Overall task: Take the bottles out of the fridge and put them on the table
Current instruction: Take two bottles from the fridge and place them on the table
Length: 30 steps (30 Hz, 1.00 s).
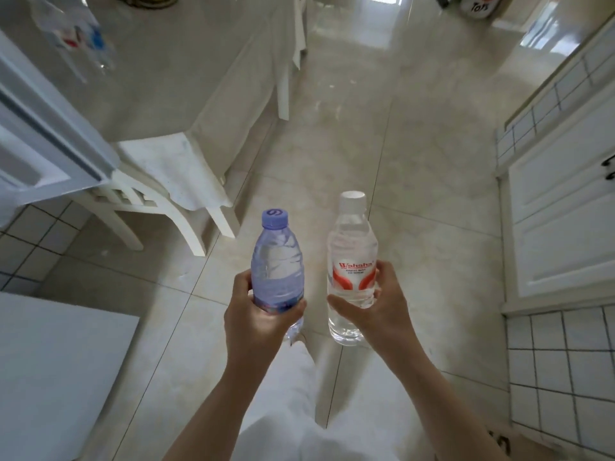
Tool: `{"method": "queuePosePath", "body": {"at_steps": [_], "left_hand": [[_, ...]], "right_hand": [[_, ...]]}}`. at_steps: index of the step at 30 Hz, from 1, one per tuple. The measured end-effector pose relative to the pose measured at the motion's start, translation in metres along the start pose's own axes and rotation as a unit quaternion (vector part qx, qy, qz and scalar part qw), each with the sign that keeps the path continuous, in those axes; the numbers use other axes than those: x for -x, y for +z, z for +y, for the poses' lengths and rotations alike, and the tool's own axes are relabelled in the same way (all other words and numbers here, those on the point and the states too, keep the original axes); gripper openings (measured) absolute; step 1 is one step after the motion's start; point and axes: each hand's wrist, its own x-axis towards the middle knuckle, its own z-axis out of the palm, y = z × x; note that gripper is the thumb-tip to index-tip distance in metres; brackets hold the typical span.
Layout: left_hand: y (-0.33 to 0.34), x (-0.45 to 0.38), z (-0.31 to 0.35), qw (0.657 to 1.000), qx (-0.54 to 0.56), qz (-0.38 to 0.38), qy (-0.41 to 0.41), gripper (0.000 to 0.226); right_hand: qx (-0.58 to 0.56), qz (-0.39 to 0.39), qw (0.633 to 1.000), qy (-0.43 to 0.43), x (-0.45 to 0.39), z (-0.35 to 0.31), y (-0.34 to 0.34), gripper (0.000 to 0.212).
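Each hand carries one bottle upright over the floor: left hand [256, 314] wrapped around the blue bottle [277, 261], right hand [372, 306] around the clear bottle [352, 261], both well short of the tabletop [159, 78], probably for one trip.

A cloth-covered worktop [159, 78] stands at the upper left with clear plastic bottles [80, 38] lying on it, blurred; the glossy tiled floor [382, 168] carries a white chair [149, 194] tucked beside it
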Motion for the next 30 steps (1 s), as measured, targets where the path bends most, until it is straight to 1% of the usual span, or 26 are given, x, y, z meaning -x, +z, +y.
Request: {"method": "queuePosePath", "body": {"at_steps": [3, 9, 14, 17, 20, 26, 30], "left_hand": [[0.015, -0.054, 0.018, 1.000, 0.000, -0.001, 0.014, 0.075], [0.038, -0.153, 0.056, 0.999, -0.006, 0.028, 0.023, 0.072], [0.063, -0.217, 0.075, 0.998, 0.011, 0.056, -0.017, 0.071], [0.082, -0.253, 0.084, 0.997, 0.023, 0.069, -0.024, 0.072], [0.103, -0.294, 0.092, 0.994, 0.034, 0.094, -0.052, 0.071], [0.136, -0.375, 0.120, 0.972, 0.055, 0.187, -0.128, 0.070], [0.142, -0.418, 0.133, 0.960, 0.035, 0.239, -0.141, 0.072]], "right_hand": [[0.001, 0.001, 1.000, -0.009, -0.051, -0.023, -0.006, 0.073], [0.015, 0.009, 0.999, -0.042, -0.152, -0.074, -0.017, 0.071], [0.007, 0.003, 0.999, -0.045, -0.227, -0.098, -0.022, 0.068], [0.027, -0.023, 0.998, -0.050, -0.275, -0.110, -0.020, 0.069], [0.046, -0.055, 0.995, -0.073, -0.329, -0.125, -0.018, 0.069], [0.111, -0.139, 0.975, -0.136, -0.437, -0.169, -0.016, 0.074], [0.141, -0.182, 0.958, -0.170, -0.498, -0.206, -0.001, 0.070]]}}
